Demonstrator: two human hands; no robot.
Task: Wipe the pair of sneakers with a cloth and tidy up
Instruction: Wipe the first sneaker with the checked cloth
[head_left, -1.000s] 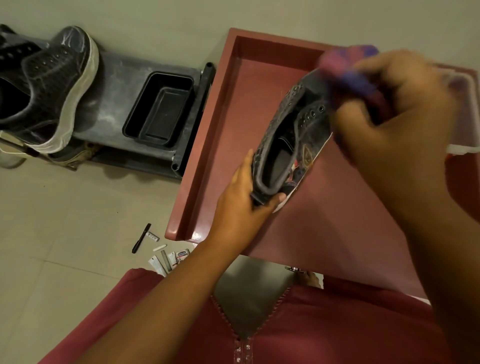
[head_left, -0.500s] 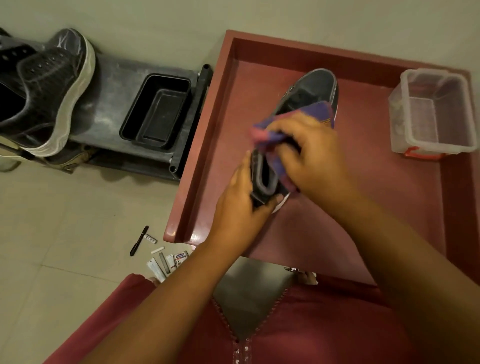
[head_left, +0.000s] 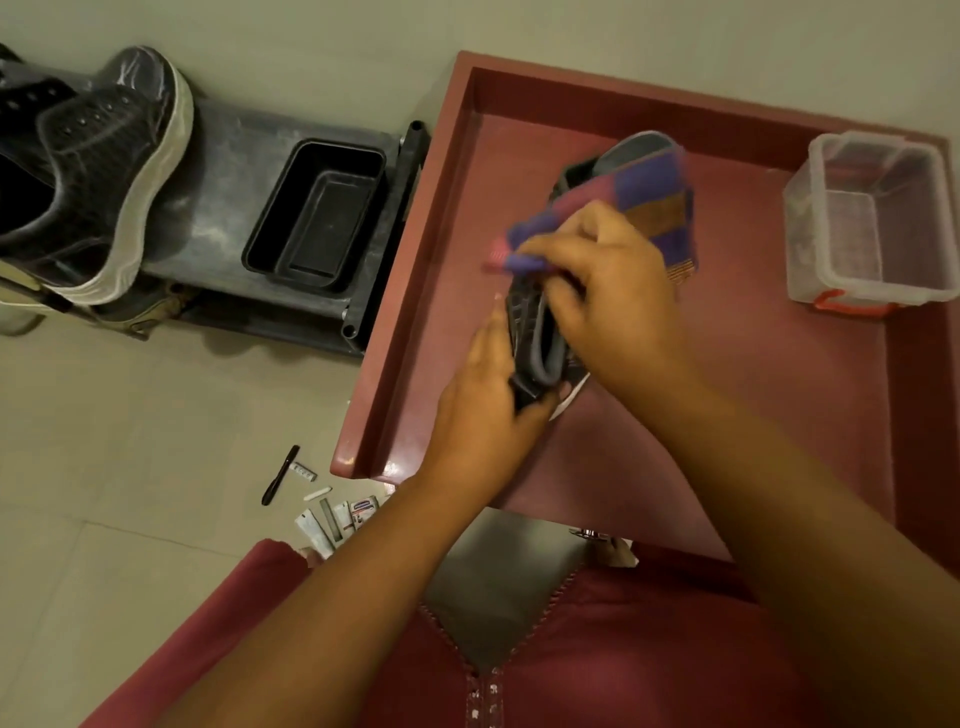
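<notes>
Left hand grips dark sneaker heel | right hand fingers bunch soft checked cloth over it

A red-brown table with raised edges carries a clear plastic bin at its far right corner. Left of it, a dark grey rack holds a black tray and a dark sneaker. On the tiled floor lie a black pen and small packets.
</notes>
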